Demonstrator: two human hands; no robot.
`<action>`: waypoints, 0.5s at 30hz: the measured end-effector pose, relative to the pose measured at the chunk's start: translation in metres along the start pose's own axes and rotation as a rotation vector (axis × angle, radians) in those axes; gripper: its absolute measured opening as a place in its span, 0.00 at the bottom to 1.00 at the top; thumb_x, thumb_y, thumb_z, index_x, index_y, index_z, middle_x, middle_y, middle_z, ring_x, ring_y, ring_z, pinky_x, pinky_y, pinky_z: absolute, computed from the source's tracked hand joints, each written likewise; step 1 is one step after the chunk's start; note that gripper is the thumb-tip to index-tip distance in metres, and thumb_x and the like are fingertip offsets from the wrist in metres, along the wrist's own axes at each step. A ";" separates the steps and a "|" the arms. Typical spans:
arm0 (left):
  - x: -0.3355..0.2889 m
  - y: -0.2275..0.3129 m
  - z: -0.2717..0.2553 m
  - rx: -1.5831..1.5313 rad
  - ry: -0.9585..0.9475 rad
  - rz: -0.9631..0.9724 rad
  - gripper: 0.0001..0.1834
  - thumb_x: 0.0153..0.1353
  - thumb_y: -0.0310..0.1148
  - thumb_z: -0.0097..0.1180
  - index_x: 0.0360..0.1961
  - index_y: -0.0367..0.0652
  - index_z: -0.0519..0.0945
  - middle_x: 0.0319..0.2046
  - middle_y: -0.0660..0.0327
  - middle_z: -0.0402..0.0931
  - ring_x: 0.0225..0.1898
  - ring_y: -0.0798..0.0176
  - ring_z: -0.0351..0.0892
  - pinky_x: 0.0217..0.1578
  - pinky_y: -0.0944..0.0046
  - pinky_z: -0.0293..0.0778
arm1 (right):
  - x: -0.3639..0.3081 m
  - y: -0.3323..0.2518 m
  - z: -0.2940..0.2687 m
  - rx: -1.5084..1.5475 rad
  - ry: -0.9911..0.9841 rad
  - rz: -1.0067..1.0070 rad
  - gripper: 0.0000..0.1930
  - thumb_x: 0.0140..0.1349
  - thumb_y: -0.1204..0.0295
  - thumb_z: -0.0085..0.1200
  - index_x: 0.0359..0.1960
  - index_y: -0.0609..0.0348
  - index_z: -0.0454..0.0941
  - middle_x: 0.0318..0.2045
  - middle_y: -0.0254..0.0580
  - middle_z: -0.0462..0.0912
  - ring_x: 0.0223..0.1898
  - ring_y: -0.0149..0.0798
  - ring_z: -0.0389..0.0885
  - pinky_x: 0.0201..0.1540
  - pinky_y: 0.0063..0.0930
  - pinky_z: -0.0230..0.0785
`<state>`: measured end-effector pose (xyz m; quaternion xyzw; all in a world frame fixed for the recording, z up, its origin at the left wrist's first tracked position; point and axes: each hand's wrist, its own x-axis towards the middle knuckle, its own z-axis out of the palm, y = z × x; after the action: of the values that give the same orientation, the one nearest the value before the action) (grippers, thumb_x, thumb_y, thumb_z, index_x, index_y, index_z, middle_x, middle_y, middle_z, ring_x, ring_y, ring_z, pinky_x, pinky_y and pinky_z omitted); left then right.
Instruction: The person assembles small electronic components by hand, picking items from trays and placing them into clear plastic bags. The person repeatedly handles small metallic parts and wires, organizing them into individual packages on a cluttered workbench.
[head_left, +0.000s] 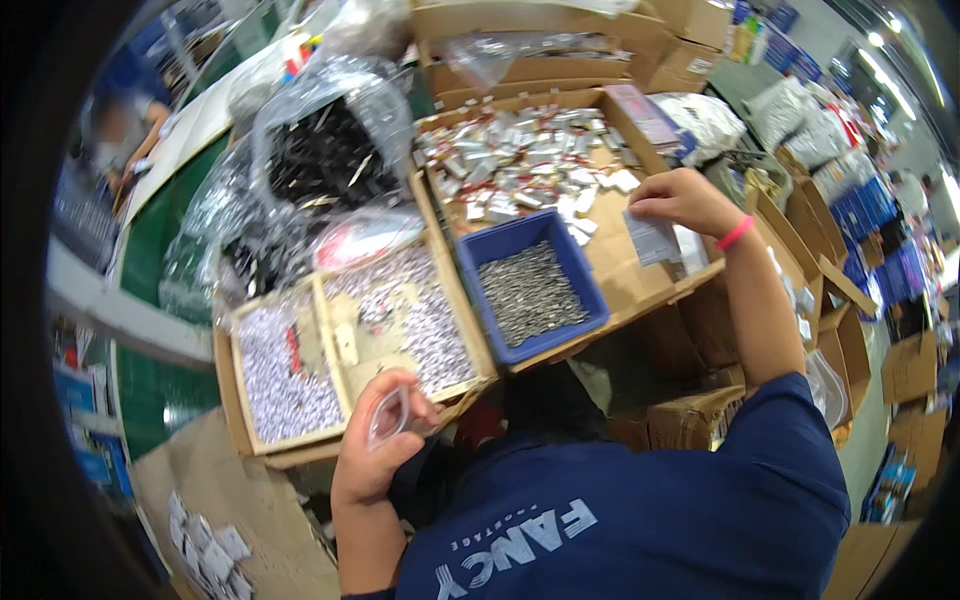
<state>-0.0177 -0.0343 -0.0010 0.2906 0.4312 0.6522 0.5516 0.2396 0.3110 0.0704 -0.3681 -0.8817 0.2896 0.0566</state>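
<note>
While the left hand [375,450] pinches a small clear bag [388,412], the right hand [685,200] grips a gray card [650,238]; packing seems underway, so the card likely goes in the bag.

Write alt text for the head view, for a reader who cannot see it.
Seen from above, a person in a dark blue shirt holds a small clear plastic bag in the left hand, while the right hand grips a small card over a cardboard box of silver packets. A blue bin of small metal parts sits between.
</note>
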 end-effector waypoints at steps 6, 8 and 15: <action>0.000 0.003 -0.003 0.013 -0.142 -0.057 0.38 0.45 0.27 0.68 0.58 0.36 0.64 0.37 0.60 0.70 0.43 0.62 0.72 0.50 0.61 0.66 | -0.011 -0.109 0.075 0.916 -0.170 -0.514 0.08 0.59 0.84 0.53 0.41 0.67 0.76 0.36 0.38 0.80 0.40 0.30 0.80 0.45 0.23 0.73; -0.001 0.005 0.000 0.013 -0.158 -0.037 0.37 0.44 0.24 0.68 0.57 0.36 0.65 0.38 0.60 0.71 0.42 0.63 0.71 0.48 0.63 0.65 | -0.010 -0.138 0.103 1.030 -0.262 -0.644 0.08 0.60 0.83 0.53 0.41 0.68 0.76 0.37 0.40 0.80 0.39 0.31 0.80 0.45 0.24 0.73; -0.020 0.016 -0.005 0.115 -0.120 -0.061 0.38 0.48 0.27 0.69 0.60 0.37 0.64 0.39 0.63 0.70 0.43 0.68 0.70 0.46 0.68 0.67 | 0.006 -0.189 0.123 0.567 -0.394 -0.801 0.06 0.58 0.84 0.54 0.37 0.65 0.79 0.35 0.40 0.83 0.38 0.32 0.82 0.41 0.24 0.74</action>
<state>-0.0249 -0.0547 0.0127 0.3470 0.4428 0.5909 0.5782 0.0801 0.1514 0.0729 0.0888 -0.8342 0.5362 0.0932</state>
